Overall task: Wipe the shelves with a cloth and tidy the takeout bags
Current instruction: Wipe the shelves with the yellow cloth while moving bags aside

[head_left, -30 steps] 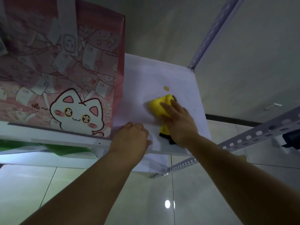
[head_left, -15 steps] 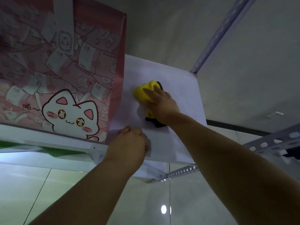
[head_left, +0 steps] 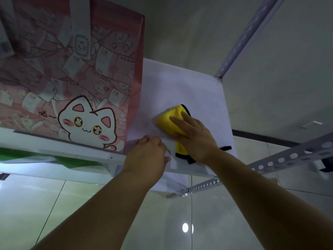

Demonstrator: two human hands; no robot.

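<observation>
cloth [head_left: 170,122]: yellow with black trim. We saw it lying flat on the white shelf [head_left: 198,91], toward the front edge and right of the bag.
right hand [head_left: 195,137]: lay on top of the cloth, fingers straight and slightly spread, pressing it down.
left hand [head_left: 148,155]: sat at the shelf's front edge just beside the cloth, fingers curled under. We couldn't tell whether they pinched anything.
pink cat bag [head_left: 72,78]: stood upright on the shelf's left part.
green material [head_left: 75,162]: sat below the front edge, left side.
</observation>
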